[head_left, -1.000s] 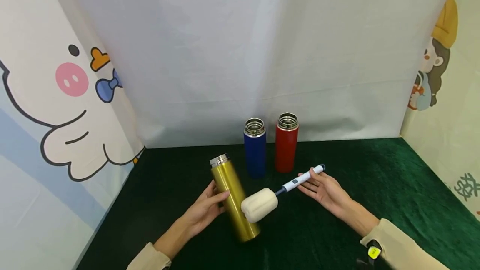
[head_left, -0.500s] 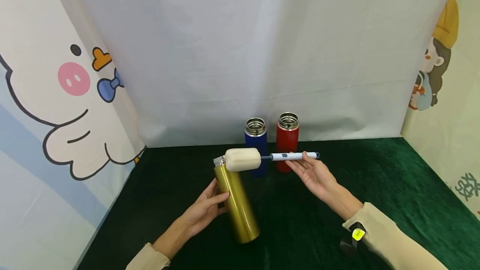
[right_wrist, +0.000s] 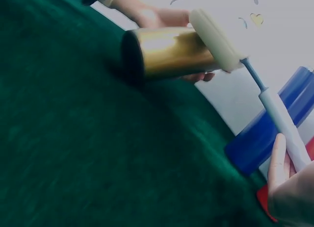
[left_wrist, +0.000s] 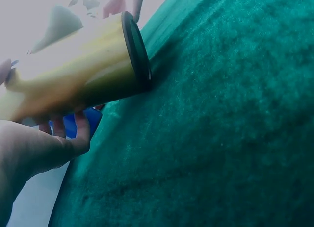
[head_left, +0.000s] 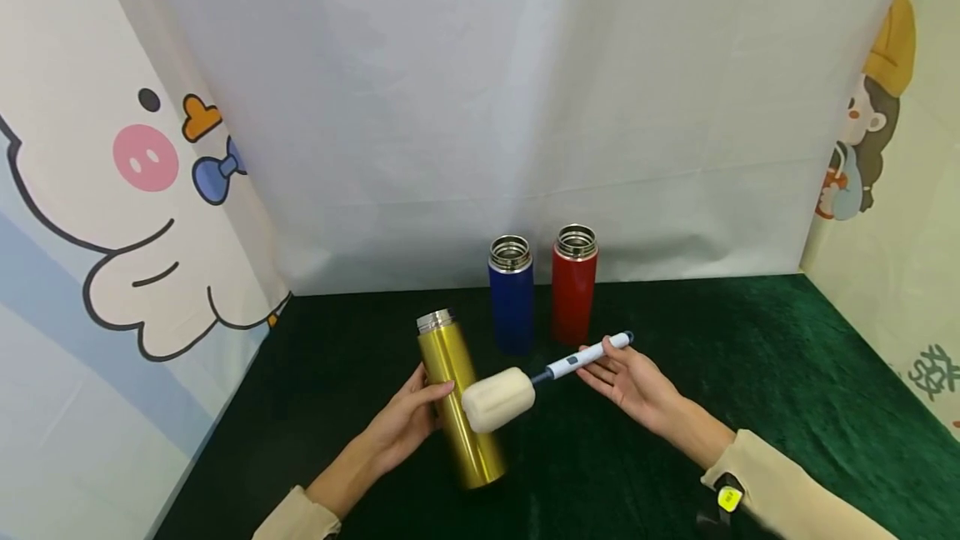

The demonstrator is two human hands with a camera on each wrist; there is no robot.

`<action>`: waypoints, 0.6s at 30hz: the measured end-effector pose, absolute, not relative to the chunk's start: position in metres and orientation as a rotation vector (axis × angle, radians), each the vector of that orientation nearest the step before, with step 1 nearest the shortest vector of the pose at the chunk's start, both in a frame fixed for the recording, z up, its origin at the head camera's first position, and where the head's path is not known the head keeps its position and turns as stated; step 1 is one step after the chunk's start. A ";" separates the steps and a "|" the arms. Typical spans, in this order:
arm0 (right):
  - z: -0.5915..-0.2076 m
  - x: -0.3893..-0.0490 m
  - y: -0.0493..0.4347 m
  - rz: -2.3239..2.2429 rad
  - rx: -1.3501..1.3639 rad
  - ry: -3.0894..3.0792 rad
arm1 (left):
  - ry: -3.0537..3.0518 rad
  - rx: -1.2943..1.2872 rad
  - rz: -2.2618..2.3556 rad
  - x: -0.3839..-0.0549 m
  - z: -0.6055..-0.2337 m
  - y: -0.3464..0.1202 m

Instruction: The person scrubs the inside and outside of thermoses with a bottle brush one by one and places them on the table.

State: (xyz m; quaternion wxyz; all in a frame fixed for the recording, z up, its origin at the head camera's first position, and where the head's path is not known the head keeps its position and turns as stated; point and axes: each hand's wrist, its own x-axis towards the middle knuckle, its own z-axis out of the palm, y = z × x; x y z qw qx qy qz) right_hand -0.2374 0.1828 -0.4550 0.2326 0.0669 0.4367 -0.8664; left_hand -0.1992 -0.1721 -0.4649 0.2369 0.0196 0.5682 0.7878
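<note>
My left hand [head_left: 405, 419] grips a gold flask [head_left: 463, 407] around its middle; the flask leans, its steel mouth up and to the left. Between the thumb and fingers of my right hand [head_left: 633, 382] is the white handle of a bottle brush [head_left: 577, 361]. The brush's cream sponge head [head_left: 498, 400] points down-left and overlaps the side of the flask in the head view. In the right wrist view the sponge head [right_wrist: 216, 39] lies across the gold flask [right_wrist: 171, 51]; whether they touch, I cannot tell.
Behind the hands stand a blue flask [head_left: 512, 302] and a red flask [head_left: 574, 290], both upright with uncovered mouths. Dark green cloth [head_left: 712, 340] covers the table. A pale curtain [head_left: 420, 132] hangs along the back, with printed panels at both sides.
The brush swung up to level near the flask's mouth, then came back down to slant across its side. My right hand moved with it. The gold flask shifted slightly left.
</note>
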 end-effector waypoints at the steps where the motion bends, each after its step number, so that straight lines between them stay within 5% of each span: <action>1: -0.457 -0.236 0.185 -2.361 0.177 1.227 | 1.558 0.049 2.161 -0.199 -0.466 -0.172; 18: -0.473 -0.226 0.213 -2.228 0.138 1.470 | 1.418 0.331 2.246 -0.210 -0.467 -0.177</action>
